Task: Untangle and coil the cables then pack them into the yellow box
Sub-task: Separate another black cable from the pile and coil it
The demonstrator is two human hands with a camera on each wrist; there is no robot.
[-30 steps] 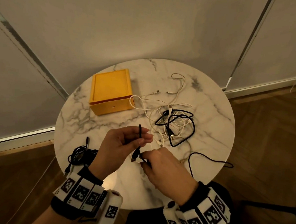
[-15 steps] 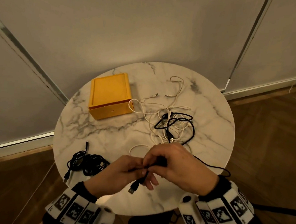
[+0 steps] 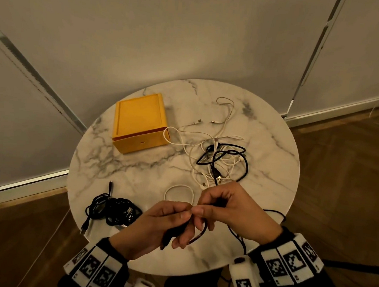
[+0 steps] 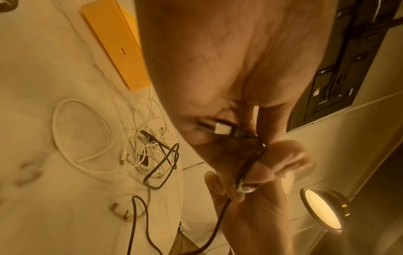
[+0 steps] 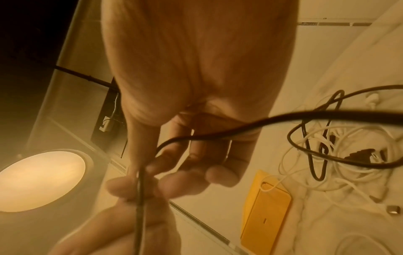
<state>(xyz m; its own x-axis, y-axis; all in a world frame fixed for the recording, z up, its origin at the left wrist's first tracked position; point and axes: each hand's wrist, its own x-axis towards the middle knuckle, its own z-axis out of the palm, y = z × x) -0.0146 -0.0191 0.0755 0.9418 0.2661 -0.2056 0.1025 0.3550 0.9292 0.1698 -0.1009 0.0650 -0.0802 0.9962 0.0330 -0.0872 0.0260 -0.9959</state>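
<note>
I pinch one black cable (image 3: 200, 235) between both hands: left hand (image 3: 155, 228) curled round its plug end, right hand (image 3: 235, 211) gripping beside it, above the table (image 3: 137, 169). Yellow box (image 3: 139, 122) sits far-left, closed.

Left hand (image 4: 229, 77) pinching black cable (image 4: 220, 215); white tangle (image 4: 148, 151) and yellow box (image 4: 115, 43) beyond

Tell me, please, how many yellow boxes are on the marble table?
1: the yellow box sits on the table's far left, beside the tangled white cables. None other shows.
</note>
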